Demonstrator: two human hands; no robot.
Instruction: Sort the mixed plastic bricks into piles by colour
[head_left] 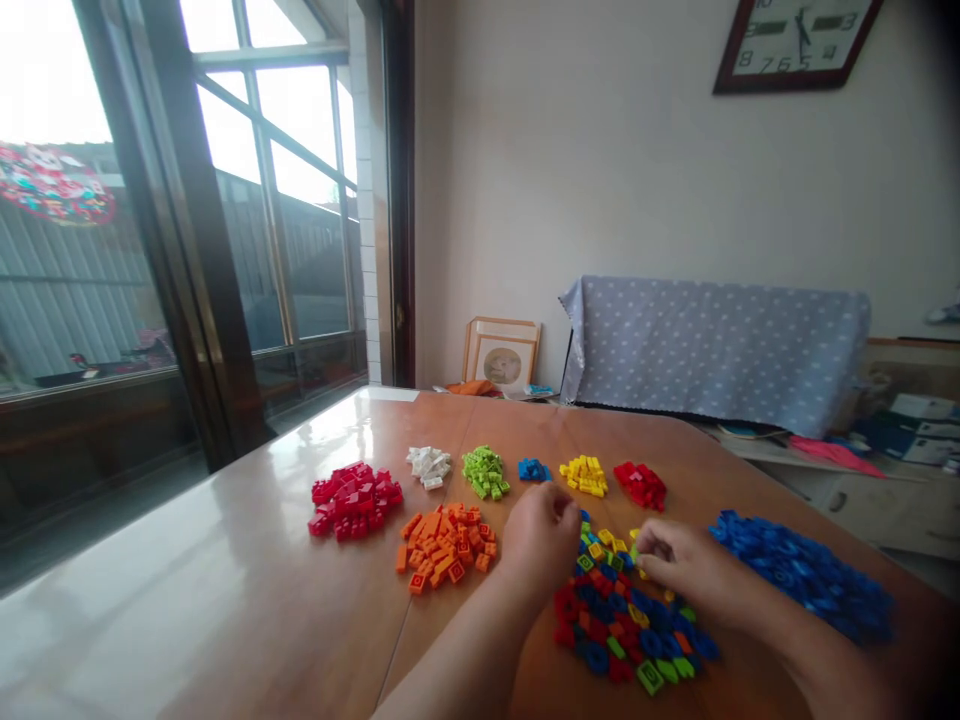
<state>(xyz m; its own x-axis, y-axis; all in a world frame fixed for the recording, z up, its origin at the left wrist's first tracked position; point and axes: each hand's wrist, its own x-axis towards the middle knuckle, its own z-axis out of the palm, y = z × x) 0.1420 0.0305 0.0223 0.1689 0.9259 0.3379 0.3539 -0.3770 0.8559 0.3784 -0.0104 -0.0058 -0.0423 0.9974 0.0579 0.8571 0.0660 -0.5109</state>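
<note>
My left hand (541, 532) is over the left edge of a mixed pile of toy building bricks (600, 615), its fingers curled closed; whatever they hold, if anything, is hidden. At the right edge of that pile, my right hand (679, 555) has its thumb and fingers pinched together low among yellow and green bricks, and its fingertips are too small to make out. The mixed pile has red, blue, green, yellow and orange pieces. Just beyond my left hand lies a small heap of blue bricks (533, 469). Orange bricks (446, 545) lie to its left.
Sorted heaps stand around: pinkish-red bricks (354, 502), white bricks (429, 467), lime green bricks (485, 472), yellow bricks (583, 475), red bricks (640, 485). A large blue heap (799, 575) sits at the right. All rest on a wooden table (247, 590) beside a window.
</note>
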